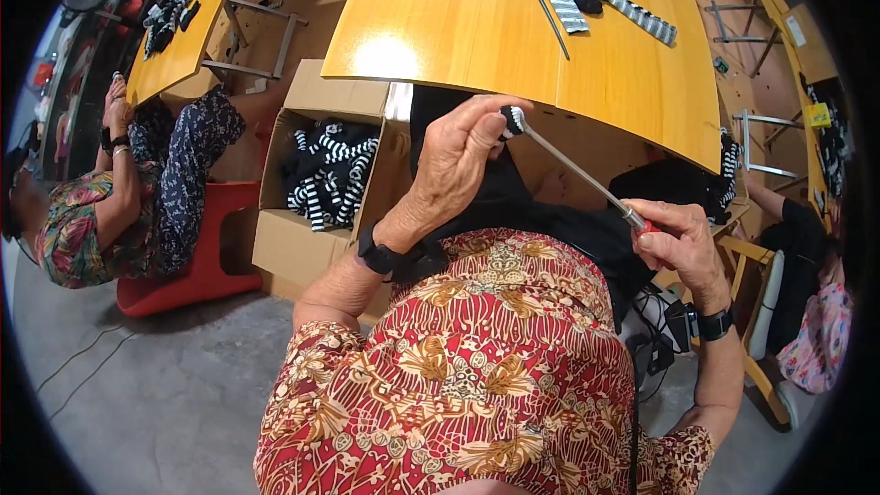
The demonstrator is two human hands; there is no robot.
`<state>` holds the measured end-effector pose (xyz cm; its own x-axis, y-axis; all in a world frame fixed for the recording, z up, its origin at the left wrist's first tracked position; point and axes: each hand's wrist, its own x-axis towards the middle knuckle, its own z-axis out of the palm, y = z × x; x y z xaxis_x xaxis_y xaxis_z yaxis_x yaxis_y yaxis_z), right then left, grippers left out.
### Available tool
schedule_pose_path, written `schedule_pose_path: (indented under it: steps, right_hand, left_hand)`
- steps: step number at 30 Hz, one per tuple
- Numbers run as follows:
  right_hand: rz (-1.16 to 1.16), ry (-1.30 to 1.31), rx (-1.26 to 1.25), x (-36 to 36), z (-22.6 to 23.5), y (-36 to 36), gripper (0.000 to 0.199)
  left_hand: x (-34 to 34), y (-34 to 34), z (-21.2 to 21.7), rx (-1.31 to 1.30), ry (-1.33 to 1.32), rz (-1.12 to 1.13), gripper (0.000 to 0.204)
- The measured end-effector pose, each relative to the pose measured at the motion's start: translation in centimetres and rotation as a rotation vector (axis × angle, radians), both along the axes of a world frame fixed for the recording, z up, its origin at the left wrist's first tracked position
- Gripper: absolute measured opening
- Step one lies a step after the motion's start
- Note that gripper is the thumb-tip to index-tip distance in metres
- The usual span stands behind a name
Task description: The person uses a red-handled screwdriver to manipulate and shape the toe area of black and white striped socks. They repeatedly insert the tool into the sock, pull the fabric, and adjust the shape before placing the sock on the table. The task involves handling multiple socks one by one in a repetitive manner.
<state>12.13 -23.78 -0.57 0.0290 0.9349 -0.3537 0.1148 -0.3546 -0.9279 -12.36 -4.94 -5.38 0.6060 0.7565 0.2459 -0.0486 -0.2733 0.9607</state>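
My left hand (456,151) pinches a small black-and-white striped knit piece (517,120) between thumb and fingers, in front of my body. The far end of a long, thin metal-shafted tool (577,171), like a screwdriver, meets this knit piece; its very tip is hidden there. My right hand (680,246) is closed round the tool's red handle (645,226), lower and to the right. The shaft runs slantwise between my two hands. Much of the knit piece is covered by my left fingers.
A yellow table (440,18) stands ahead, with a thin rod (547,9) and striped knit pieces (640,16) on it. Left of me, a cardboard box (298,243) holds many more. A person sits on a red chair (197,266) at left; another person is at right.
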Motion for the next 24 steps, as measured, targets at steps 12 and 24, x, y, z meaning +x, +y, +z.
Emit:
schedule_pose_path:
  steps: [12,24]
  right_hand:
    - [-0.079,0.217,0.047,-2.0,-2.0,0.5,0.039]
    - [-0.029,0.035,0.121,-2.9,-0.5,1.1,0.038]
  left_hand:
    - [0.9,0.8,-0.8,-0.569,-0.289,-0.216,0.046]
    - [-0.8,0.9,-0.1,-0.097,-0.018,-0.214,0.049]
